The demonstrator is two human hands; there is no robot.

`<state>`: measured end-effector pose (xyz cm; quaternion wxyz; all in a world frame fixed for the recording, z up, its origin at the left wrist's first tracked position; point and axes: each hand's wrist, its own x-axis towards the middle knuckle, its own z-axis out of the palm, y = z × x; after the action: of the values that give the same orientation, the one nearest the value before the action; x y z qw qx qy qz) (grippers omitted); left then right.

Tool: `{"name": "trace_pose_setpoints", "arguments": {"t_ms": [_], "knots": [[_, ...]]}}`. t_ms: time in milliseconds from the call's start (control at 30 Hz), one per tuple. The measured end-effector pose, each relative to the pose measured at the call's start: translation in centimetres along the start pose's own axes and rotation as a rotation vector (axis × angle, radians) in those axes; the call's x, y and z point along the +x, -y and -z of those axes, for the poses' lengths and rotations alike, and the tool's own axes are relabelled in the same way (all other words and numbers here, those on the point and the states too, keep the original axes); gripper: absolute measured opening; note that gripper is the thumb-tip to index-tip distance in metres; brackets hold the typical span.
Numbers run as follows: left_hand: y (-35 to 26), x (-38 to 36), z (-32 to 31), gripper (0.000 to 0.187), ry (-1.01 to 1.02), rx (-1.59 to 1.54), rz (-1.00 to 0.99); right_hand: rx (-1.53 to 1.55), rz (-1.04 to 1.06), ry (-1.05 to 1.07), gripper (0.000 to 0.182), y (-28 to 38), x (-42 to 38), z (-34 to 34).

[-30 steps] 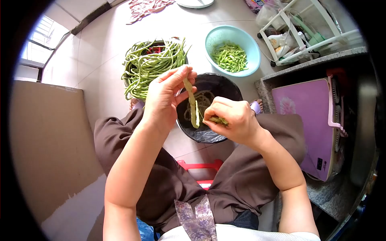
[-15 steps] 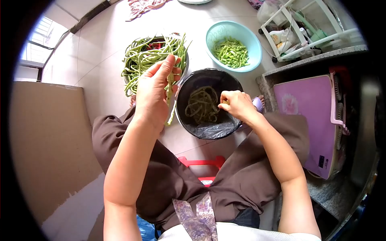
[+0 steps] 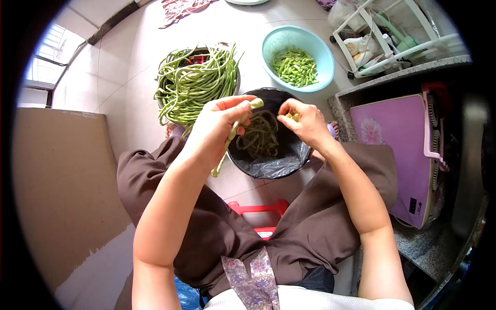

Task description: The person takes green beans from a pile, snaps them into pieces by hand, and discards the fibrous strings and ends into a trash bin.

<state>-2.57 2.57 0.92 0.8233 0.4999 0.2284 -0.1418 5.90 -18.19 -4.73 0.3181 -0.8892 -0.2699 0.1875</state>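
Note:
My left hand [image 3: 219, 121] is closed around a long green bean [image 3: 231, 138]. One end of the bean sticks out past the thumb and the other hangs below the palm. Opposite it, my right hand [image 3: 309, 124] has curled fingers with short bean pieces [image 3: 293, 117] showing between them. Both hands are above a black-lined bin [image 3: 274, 168] with stringy bean scraps inside. Beyond my left hand, a heap of long beans [image 3: 199, 85] fills a dark basin. A light blue basin [image 3: 325, 70] at the upper right holds short cut bean pieces [image 3: 294, 67].
Cardboard [image 3: 62, 181] stands on the left. To the right are a purple board [image 3: 390, 155] on a stone ledge and a white wheeled rack [image 3: 382, 46] with bottles. A red plastic stool [image 3: 258, 207] shows between my knees. Striped cloth [image 3: 183, 10] lies at the far side.
My left hand has moved down and right, bringing the bean from beside the heap to over the bin's left side. My right hand has risen slightly.

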Motion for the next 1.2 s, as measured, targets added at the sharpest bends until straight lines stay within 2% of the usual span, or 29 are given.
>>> {"name": "trace_pose_setpoints", "arguments": {"t_ms": [33, 100, 167, 200, 300, 400, 433, 500, 533, 633, 767, 833, 900, 967, 1033, 1067, 1100, 1167, 1200], "knots": [[-0.1, -0.2, -0.3, 0.028, 0.001, 0.0, -0.002, 0.253, 0.048, -0.057, 0.017, 1.3, 0.2, 0.5], [-0.3, -0.7, -1.2, 0.033, 0.006, 0.029, 0.033, 0.333, 0.018, -0.043, 0.02, 4.1, -0.6, 2.3], [-0.2, -0.7, -1.2, 0.035, 0.028, 0.021, 0.043, 0.461, 0.19, 0.006, 0.021, 5.7, -1.1, 3.4], [-0.1, -0.8, -1.2, 0.035, 0.08, 0.02, 0.031, 0.44, 0.424, -0.155, 0.02, 5.8, -0.8, 2.4], [0.0, -0.7, -1.4, 0.033, 0.14, 0.011, 0.004, 0.23, 0.438, -0.187, 0.015, 5.9, -1.3, 3.4], [-0.4, -0.7, -1.4, 0.022, 0.103, 0.444, -0.14, 0.079, 0.432, -0.293, 0.011, 5.8, -1.3, 4.5], [-0.3, -0.7, -1.6, 0.022, 0.104, 0.445, -0.142, 0.078, 0.432, -0.294, 0.011, 5.8, -1.4, 4.9], [-0.1, -0.9, -2.0, 0.018, 0.002, 0.763, -0.373, 0.002, 0.429, -0.254, 0.009, 5.8, -1.5, 5.4], [0.0, -0.9, -2.1, 0.018, 0.003, 0.764, -0.373, -0.044, 0.441, -0.259, 0.009, 5.8, -1.6, 5.4], [0.1, -1.0, -2.3, 0.018, -0.014, 0.994, -0.629, -0.129, 0.517, -0.302, 0.009, 6.0, -1.8, 4.9], [0.7, -0.8, -2.5, 0.017, -0.005, 0.989, -0.653, -0.296, 0.626, -0.339, 0.01, 6.4, -1.7, 4.7], [1.1, -0.5, -2.6, 0.014, -0.043, 1.042, -0.81, -0.313, 0.652, -0.365, 0.011, 6.6, -1.7, 4.3], [1.2, -0.7, -3.1, 0.011, -0.069, 1.059, -0.846, -0.22, 0.597, -0.445, 0.01, 6.8, -1.8, 3.9], [1.1, -0.9, -3.6, 0.01, -0.153, 0.897, -0.887, -0.108, 0.521, -0.434, 0.007, 6.5, -1.9, 3.7], [0.9, -1.1, -3.7, 0.01, -0.142, 0.872, -0.853, 0.405, 0.241, -0.371, 0.007, 6.6, -1.8, 3.7], [0.8, -1.2, -3.9, 0.012, -0.112, 0.635, -0.691, 0.721, 0.134, -0.299, 0.011, 7.1, -2.0, 3.8], [0.8, -1.3, -4.0, 0.014, -0.083, 0.398, -0.525, 0.965, 0.055, -0.297, 0.014, 7.3, -1.8, 3.4], [0.9, -1.1, -3.6, 0.016, -0.044, 0.347, -0.481, 1.352, -0.041, -0.21, 0.015, 5.9, -1.3, 3.3], [0.9, -1.0, -3.6, 0.016, -0.014, 0.262, -0.428, 1.449, -0.065, -0.267, 0.016, 5.5, -0.9, 3.5]]}}
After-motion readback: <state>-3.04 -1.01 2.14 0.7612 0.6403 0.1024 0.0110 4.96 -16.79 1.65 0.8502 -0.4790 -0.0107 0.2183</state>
